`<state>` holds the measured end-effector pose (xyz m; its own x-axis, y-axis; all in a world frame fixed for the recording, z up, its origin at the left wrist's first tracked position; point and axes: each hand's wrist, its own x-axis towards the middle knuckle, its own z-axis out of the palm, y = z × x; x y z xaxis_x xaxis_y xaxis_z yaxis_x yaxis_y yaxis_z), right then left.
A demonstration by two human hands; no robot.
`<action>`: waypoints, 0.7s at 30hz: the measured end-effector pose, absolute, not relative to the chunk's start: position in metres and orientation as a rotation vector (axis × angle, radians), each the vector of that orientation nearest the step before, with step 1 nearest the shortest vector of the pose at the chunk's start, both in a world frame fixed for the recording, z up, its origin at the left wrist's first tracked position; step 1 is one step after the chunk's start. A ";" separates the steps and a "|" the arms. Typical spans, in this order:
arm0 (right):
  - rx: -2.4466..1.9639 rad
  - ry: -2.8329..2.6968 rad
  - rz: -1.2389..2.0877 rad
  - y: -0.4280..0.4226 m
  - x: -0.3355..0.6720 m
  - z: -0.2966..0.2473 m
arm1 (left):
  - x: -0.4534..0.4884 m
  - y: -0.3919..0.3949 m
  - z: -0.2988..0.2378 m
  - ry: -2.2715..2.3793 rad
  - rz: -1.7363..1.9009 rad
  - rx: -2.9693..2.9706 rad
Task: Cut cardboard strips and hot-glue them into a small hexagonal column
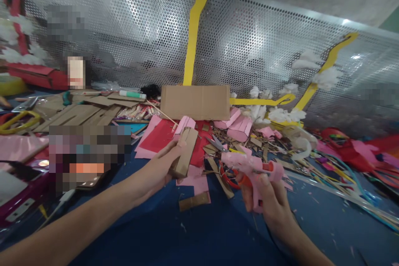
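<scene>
My left hand (165,160) grips a small brown cardboard box (188,147), held tilted above the table, with its fingers partly hidden behind it. In my right hand (269,193) is a pink glue gun (246,164), its nozzle pointing left toward the box. A gap separates nozzle and cardboard. Just behind the box lies a pink paper-covered piece (183,124). Between my hands, scissors (217,144) with partly hidden handles rest among scraps. Red paper (158,135) and pink paper (198,178) are spread beneath and around the box.
A larger cardboard box (196,102) stands at the back before a perforated metal panel (149,29), with a yellow paper strip (195,29) rising behind it. Pink paper boxes (239,129) sit among cardboard scraps. At left are yellow-handled scissors (20,122) and a glue stick (132,94).
</scene>
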<state>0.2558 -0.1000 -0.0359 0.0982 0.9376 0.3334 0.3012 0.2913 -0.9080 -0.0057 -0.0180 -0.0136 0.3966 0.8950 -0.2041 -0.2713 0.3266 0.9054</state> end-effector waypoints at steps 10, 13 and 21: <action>-1.204 -1.452 0.711 -0.097 0.260 -0.041 | -0.003 -0.017 -0.019 0.747 0.918 0.912; -1.211 -1.431 0.716 -0.097 0.261 -0.043 | -0.003 -0.014 -0.027 0.713 0.923 0.913; -1.223 -1.447 0.719 -0.098 0.261 -0.041 | -0.005 -0.010 -0.032 0.699 0.915 0.907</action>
<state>0.2606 -0.0976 -0.0412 0.0845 0.9393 0.3326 0.3018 0.2940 -0.9069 -0.0053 -0.0096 -0.0319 0.4473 0.8851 -0.1284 -0.3564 0.3081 0.8821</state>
